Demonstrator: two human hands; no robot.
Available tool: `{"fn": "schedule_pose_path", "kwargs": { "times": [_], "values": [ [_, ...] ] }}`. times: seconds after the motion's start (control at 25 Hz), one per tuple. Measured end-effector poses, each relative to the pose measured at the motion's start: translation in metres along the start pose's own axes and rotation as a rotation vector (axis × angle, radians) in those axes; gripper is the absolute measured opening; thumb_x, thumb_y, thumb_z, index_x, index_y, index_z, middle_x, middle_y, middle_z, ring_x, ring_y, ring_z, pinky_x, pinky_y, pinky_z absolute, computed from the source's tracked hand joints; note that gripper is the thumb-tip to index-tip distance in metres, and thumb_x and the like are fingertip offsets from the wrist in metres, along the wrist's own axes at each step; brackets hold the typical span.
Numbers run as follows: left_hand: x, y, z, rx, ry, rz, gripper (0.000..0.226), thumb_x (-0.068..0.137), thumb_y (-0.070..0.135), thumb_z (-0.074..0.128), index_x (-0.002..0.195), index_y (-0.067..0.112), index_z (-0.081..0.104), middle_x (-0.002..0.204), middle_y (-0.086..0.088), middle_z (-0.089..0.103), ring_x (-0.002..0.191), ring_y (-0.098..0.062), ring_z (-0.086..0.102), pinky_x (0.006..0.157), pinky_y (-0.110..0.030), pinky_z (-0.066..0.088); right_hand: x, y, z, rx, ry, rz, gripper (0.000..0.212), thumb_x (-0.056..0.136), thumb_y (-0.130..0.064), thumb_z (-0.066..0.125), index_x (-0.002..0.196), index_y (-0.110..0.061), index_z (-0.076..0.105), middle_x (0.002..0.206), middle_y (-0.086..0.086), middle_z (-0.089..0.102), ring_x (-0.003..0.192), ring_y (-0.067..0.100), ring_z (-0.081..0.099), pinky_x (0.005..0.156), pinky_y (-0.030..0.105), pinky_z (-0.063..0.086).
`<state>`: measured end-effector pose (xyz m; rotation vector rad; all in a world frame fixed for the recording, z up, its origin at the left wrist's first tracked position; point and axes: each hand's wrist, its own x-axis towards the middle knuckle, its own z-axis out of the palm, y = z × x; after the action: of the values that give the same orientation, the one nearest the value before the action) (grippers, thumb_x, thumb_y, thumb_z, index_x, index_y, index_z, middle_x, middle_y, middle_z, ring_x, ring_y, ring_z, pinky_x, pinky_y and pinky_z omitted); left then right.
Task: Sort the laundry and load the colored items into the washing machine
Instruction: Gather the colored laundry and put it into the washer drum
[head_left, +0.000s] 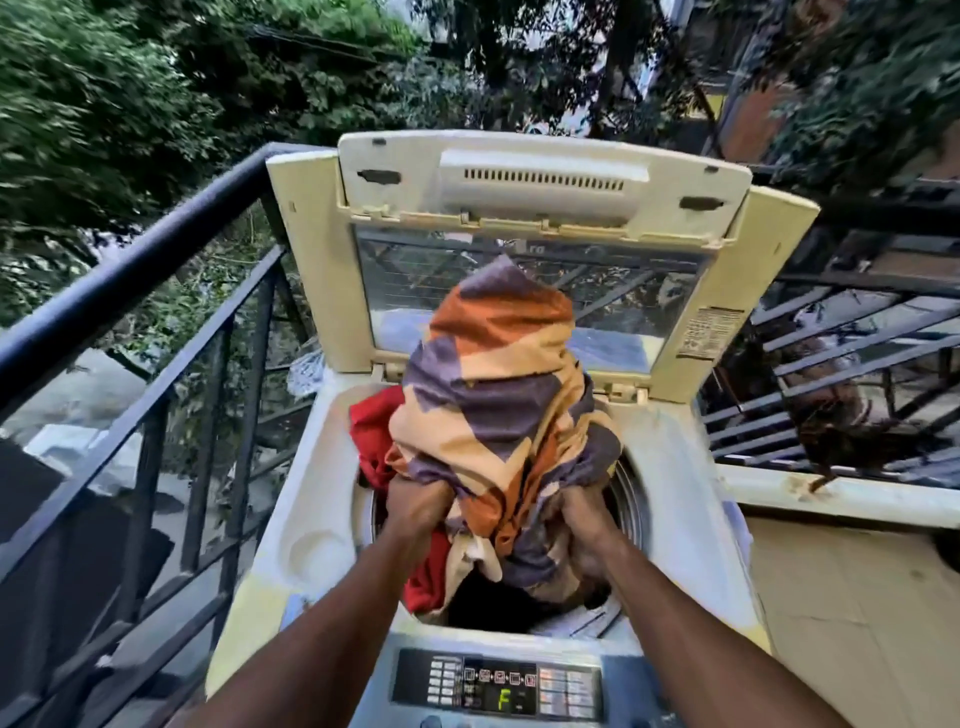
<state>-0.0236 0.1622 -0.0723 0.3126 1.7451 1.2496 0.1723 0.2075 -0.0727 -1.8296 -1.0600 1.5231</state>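
- A top-loading washing machine (670, 467) stands on a balcony with its lid (540, 249) raised upright at the back, folded so the clear panel faces the person
- Its round drum opening (626, 499) is mostly filled by cloth; a strip of the ribbed metal drum wall shows at the right
- A patterned sheet (498, 395) in orange, purple and cream rises in a tall bunched heap from the opening, its peak in front of the lid's clear panel
- A red garment (371, 436) lies at the left edge of the opening, partly under the sheet, with more red cloth showing lower down beside the left wrist
- The left hand (418, 501) is clenched round a fold of the sheet at its lower left, fingers buried in the fabric
- The right hand (579, 525) grips the sheet's lower right, fingers curled into the cloth just inside the drum rim
- The control panel (501, 686) at the near edge shows a lit green "F"
- A black metal railing (135, 270) runs along the left, with trees beyond
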Motion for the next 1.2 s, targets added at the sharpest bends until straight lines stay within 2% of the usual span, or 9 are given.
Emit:
{"fn": "schedule_pose_path", "kwargs": {
  "times": [0.08,0.2,0.28,0.36,0.44,0.56,0.72,0.88,1.2],
  "values": [
    [0.013,-0.009,0.010,-0.005,0.045,-0.110,0.028,0.058,0.002,0.071,0.085,0.009,0.069,0.088,-0.018,0.069,0.064,-0.028,0.065,0.053,-0.034,0.056,0.013,0.005,-0.001,-0.066,-0.026,0.046,0.016,0.073,-0.006,0.055,0.060,-0.013,0.061,0.051,-0.002,0.065,0.052,0.016,0.063,0.043,0.018,0.042],
    [0.030,-0.031,0.022,0.012,0.066,-0.274,0.030,0.079,-0.007,0.074,0.104,0.008,0.064,0.112,-0.023,0.067,0.081,-0.035,0.069,0.075,-0.058,0.060,0.019,0.008,-0.004,-0.135,-0.051,0.140,0.014,0.059,-0.010,0.055,0.069,-0.008,0.064,0.071,0.016,0.069,0.069,0.030,0.069,0.055,0.039,0.050],
    [0.031,-0.043,0.029,0.131,0.048,-0.335,0.036,0.080,0.002,0.079,0.109,0.015,0.064,0.111,-0.018,0.066,0.091,-0.034,0.070,0.072,-0.053,0.062,0.024,0.009,-0.006,-0.245,-0.059,0.172,0.012,0.063,-0.001,0.059,0.074,-0.006,0.062,0.076,0.018,0.070,0.073,0.035,0.071,0.058,0.040,0.056],
    [0.026,-0.047,0.033,0.344,-0.214,-0.404,0.019,0.086,0.005,0.073,0.103,0.012,0.066,0.101,-0.012,0.066,0.089,-0.028,0.070,0.065,-0.035,0.064,0.025,0.009,-0.005,-0.333,-0.087,0.197,0.009,0.072,-0.002,0.061,0.081,-0.005,0.062,0.073,0.014,0.070,0.061,0.029,0.068,0.048,0.031,0.054],
    [0.026,-0.047,0.036,0.419,-0.375,-0.467,0.012,0.093,0.000,0.059,0.088,0.010,0.062,0.086,-0.008,0.064,0.073,-0.022,0.065,0.049,-0.024,0.058,0.029,0.009,0.001,-0.383,-0.165,0.209,0.014,0.080,-0.011,0.061,0.093,-0.007,0.065,0.084,0.011,0.069,0.068,0.028,0.067,0.051,0.030,0.055],
    [0.034,-0.036,0.038,0.381,-0.237,-0.373,0.003,0.089,0.001,0.064,0.090,0.003,0.065,0.085,-0.016,0.066,0.071,-0.028,0.061,0.048,-0.022,0.052,0.032,0.008,0.008,-0.444,-0.176,0.098,0.012,0.086,-0.012,0.061,0.096,-0.010,0.067,0.095,0.014,0.069,0.089,0.030,0.069,0.078,0.043,0.059],
    [0.044,-0.028,0.034,0.444,-0.133,-0.367,0.036,0.079,0.013,0.071,0.111,-0.004,0.069,0.108,-0.022,0.069,0.101,-0.033,0.064,0.073,-0.033,0.044,0.029,0.007,0.012,-0.449,-0.178,0.078,0.029,0.085,0.000,0.061,0.113,0.003,0.069,0.108,0.026,0.072,0.093,0.033,0.070,0.069,0.035,0.052],
    [0.041,-0.025,0.032,0.453,-0.155,-0.381,0.041,0.077,0.015,0.075,0.113,-0.002,0.068,0.111,-0.020,0.070,0.104,-0.031,0.062,0.064,-0.029,0.038,0.024,0.005,0.012,-0.497,-0.177,0.090,0.038,0.089,-0.004,0.062,0.125,0.007,0.060,0.115,0.028,0.069,0.085,0.032,0.068,0.070,0.037,0.057],
    [0.029,-0.025,0.030,0.455,-0.184,-0.352,0.035,0.077,0.024,0.075,0.106,0.007,0.067,0.106,-0.014,0.068,0.095,-0.027,0.061,0.064,-0.033,0.045,0.019,0.012,0.008,-0.539,-0.170,0.067,0.039,0.092,-0.012,0.068,0.122,0.011,0.062,0.120,0.025,0.068,0.108,0.033,0.066,0.093,0.043,0.054]
  ]
}}
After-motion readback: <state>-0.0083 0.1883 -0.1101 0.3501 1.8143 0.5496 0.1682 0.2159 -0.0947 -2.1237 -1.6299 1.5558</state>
